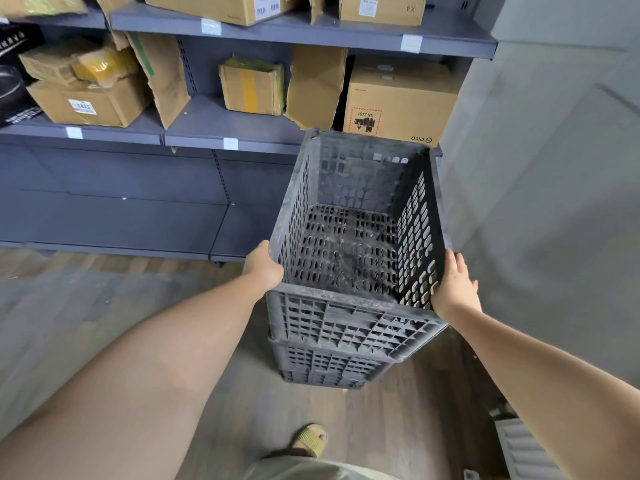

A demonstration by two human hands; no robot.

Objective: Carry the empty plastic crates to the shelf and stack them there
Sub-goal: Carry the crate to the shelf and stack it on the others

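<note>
A dark grey perforated plastic crate (356,237), empty, is held between both hands in front of a grey metal shelf (221,133). My left hand (263,266) grips its left rim and my right hand (453,287) presses flat against its right wall. Under it, other crates of the same kind (329,362) are stacked, the held one apparently nested on top; whether the stack stands on the floor or hangs in my grip is hidden. The stack stands at the shelf's right end, close to the wall.
Cardboard boxes (398,98) fill the upper shelf boards. The lowest shelf board (114,223) is bare. A grey wall (554,168) runs on the right, with a white radiator (523,448) low beside it. My sandalled foot (310,441) stands on the wooden floor.
</note>
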